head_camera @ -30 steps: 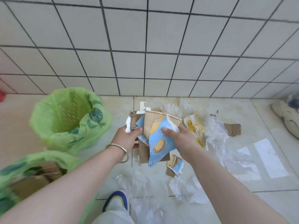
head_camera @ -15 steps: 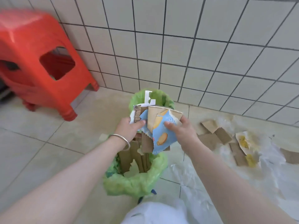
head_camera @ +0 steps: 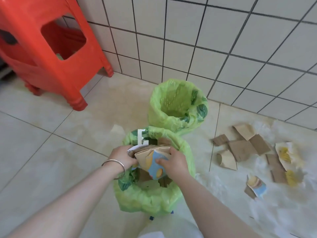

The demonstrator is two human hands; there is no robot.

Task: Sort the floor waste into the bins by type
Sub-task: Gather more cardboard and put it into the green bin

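Observation:
Both hands hold one stack of torn cardboard pieces [head_camera: 151, 158], brown and blue-printed, over the mouth of the near bin [head_camera: 147, 201], which has a green liner and cardboard inside. My left hand [head_camera: 122, 156] grips the stack's left side, and my right hand [head_camera: 173, 160] grips its right side with the thumb on the blue print. A second green-lined bin [head_camera: 178, 105] stands just behind, by the wall. More brown cardboard scraps [head_camera: 243, 148] and a blue printed scrap [head_camera: 256, 187] lie on the floor to the right.
A red plastic stool [head_camera: 46, 48] stands at the left against the tiled wall [head_camera: 223, 40]. Clear plastic wrap [head_camera: 265, 203] and yellow-printed wrapper pieces [head_camera: 284, 155] are spread over the floor at the right. Bare floor tiles [head_camera: 42, 152] lie to the left of the bins.
The view swung left from the litter pile to the bins. Both hands carried the cardboard stack from above the litter to over the near bin and lowered it toward the opening.

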